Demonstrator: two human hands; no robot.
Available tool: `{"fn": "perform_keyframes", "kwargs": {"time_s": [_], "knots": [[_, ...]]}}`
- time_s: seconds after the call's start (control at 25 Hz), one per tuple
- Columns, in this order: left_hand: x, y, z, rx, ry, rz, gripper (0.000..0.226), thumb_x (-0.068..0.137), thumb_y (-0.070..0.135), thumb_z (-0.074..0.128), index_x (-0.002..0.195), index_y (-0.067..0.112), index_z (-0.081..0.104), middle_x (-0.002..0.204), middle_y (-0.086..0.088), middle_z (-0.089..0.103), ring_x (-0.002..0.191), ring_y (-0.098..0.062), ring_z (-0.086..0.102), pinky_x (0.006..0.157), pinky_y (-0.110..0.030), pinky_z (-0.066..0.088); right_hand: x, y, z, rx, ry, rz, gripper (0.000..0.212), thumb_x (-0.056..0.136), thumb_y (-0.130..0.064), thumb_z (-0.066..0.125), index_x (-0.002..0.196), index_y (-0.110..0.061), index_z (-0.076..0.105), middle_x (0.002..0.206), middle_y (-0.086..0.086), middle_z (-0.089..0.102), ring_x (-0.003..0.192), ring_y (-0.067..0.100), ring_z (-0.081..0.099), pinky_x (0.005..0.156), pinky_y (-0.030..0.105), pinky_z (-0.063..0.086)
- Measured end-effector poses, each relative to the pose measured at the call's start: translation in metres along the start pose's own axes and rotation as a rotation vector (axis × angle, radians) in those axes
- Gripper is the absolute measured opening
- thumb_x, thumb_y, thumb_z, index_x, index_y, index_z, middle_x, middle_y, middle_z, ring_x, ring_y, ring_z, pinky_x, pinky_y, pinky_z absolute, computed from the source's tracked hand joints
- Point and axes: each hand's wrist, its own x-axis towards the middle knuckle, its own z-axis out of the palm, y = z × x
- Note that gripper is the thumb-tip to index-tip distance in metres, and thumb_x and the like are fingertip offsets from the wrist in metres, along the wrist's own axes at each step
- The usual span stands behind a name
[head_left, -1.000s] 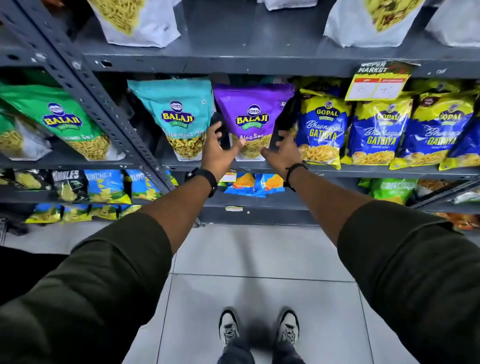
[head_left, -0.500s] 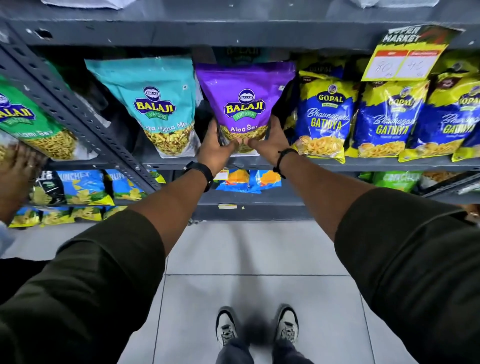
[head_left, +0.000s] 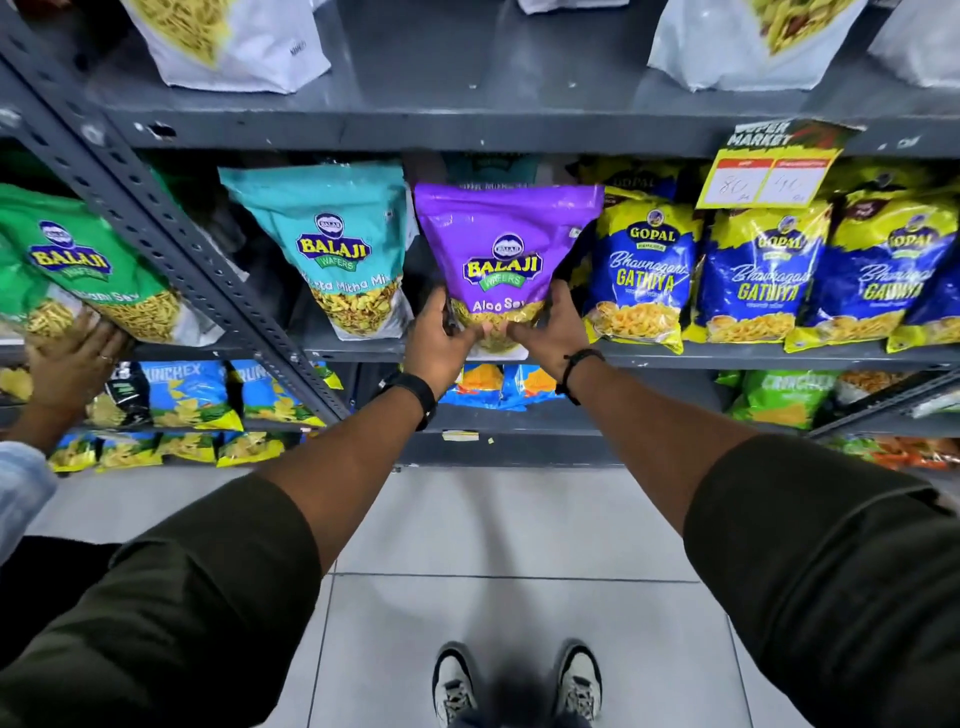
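A purple Balaji Aloo Sev pouch stands upright at the front edge of the grey middle shelf. My left hand grips its lower left side, and my right hand grips its lower right side. Both thumbs lie across the clear window at the pouch's bottom. The fingers are hidden behind the pouch.
A teal Balaji pouch stands just left, blue and yellow Gopal Gathiya bags just right. A slanted grey upright crosses the left. Another person's hand touches a green Balaji bag. A yellow price tag hangs above.
My hands closed in from the pouch's sides onto its lower corners and drew it forward. Another person's hand came in at the left by the green bag.
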Motion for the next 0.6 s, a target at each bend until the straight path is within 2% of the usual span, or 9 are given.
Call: {"fn": "perform_keyframes", "kwargs": {"time_s": [0.12, 0.2, 0.28, 0.36, 0.44, 0.48, 0.52, 0.6], "knots": [[-0.027, 0.017, -0.007, 0.006, 0.011, 0.013, 0.063, 0.082, 0.029, 0.084, 0.139, 0.022, 0.058, 0.124, -0.004, 0.08, 0.112, -0.026, 0.078, 0.1, -0.053, 0.064, -0.03, -0.015, -0.015, -0.016, -0.018, -0.021, 0.066, 0.078, -0.012, 0.083, 0.133, -0.014, 0.047, 0.125, 0.004, 0.067, 0.114, 0.023, 0.064, 0.098, 0.038, 0.053], [-0.043, 0.031, -0.015, 0.012, 0.027, 0.02, 0.065, 0.083, 0.029, 0.086, 0.142, 0.026, 0.058, 0.124, -0.003, 0.08, 0.112, -0.026, 0.078, 0.101, -0.053, 0.063, -0.048, -0.029, -0.022, -0.044, -0.025, -0.038, 0.065, 0.078, -0.015, 0.083, 0.131, -0.016, 0.047, 0.123, 0.002, 0.067, 0.112, 0.023, 0.063, 0.096, 0.037, 0.052], [-0.058, 0.057, -0.028, 0.038, 0.036, 0.051, 0.065, 0.086, 0.028, 0.089, 0.143, 0.022, 0.058, 0.125, -0.004, 0.08, 0.112, -0.026, 0.077, 0.101, -0.051, 0.063, -0.067, -0.054, -0.032, -0.056, -0.023, -0.073, 0.064, 0.078, -0.018, 0.084, 0.131, -0.016, 0.048, 0.12, 0.001, 0.067, 0.111, 0.024, 0.064, 0.096, 0.038, 0.052], [-0.07, 0.09, -0.041, 0.075, 0.054, 0.091, 0.064, 0.088, 0.03, 0.09, 0.144, 0.018, 0.06, 0.122, -0.003, 0.08, 0.106, -0.023, 0.076, 0.096, -0.039, 0.064, -0.082, -0.082, -0.045, -0.058, -0.018, -0.11, 0.063, 0.078, -0.018, 0.084, 0.13, -0.015, 0.049, 0.114, -0.001, 0.066, 0.106, 0.022, 0.064, 0.088, 0.03, 0.05], [-0.08, 0.122, -0.055, 0.128, 0.093, 0.132, 0.062, 0.087, 0.034, 0.09, 0.141, 0.018, 0.063, 0.112, 0.0, 0.079, 0.093, -0.017, 0.074, 0.08, -0.016, 0.059, -0.096, -0.113, -0.059, -0.067, -0.028, -0.156, 0.061, 0.08, -0.017, 0.083, 0.13, -0.014, 0.05, 0.109, -0.003, 0.065, 0.099, 0.018, 0.063, 0.074, 0.018, 0.045], [-0.084, 0.14, -0.062, 0.153, 0.117, 0.154, 0.061, 0.086, 0.036, 0.091, 0.139, 0.018, 0.064, 0.106, -0.001, 0.079, 0.089, -0.016, 0.073, 0.074, -0.013, 0.055, -0.102, -0.129, -0.067, -0.072, -0.035, -0.18, 0.06, 0.079, -0.018, 0.083, 0.129, -0.015, 0.05, 0.107, -0.004, 0.064, 0.095, 0.017, 0.061, 0.069, 0.015, 0.045], [-0.086, 0.156, -0.068, 0.162, 0.134, 0.168, 0.061, 0.085, 0.038, 0.092, 0.137, 0.02, 0.065, 0.103, -0.003, 0.08, 0.089, -0.019, 0.075, 0.072, -0.018, 0.056, -0.106, -0.143, -0.074, -0.076, -0.04, -0.199, 0.06, 0.078, -0.02, 0.084, 0.127, -0.017, 0.05, 0.106, -0.003, 0.065, 0.095, 0.017, 0.062, 0.071, 0.017, 0.047], [-0.088, 0.185, -0.081, 0.165, 0.155, 0.195, 0.058, 0.083, 0.043, 0.092, 0.131, 0.024, 0.067, 0.101, -0.006, 0.083, 0.092, -0.026, 0.078, 0.077, -0.035, 0.061, -0.11, -0.172, -0.085, -0.079, -0.025, -0.241, 0.062, 0.073, -0.029, 0.086, 0.123, -0.023, 0.051, 0.107, -0.002, 0.069, 0.099, 0.022, 0.066, 0.083, 0.03, 0.053]]}}
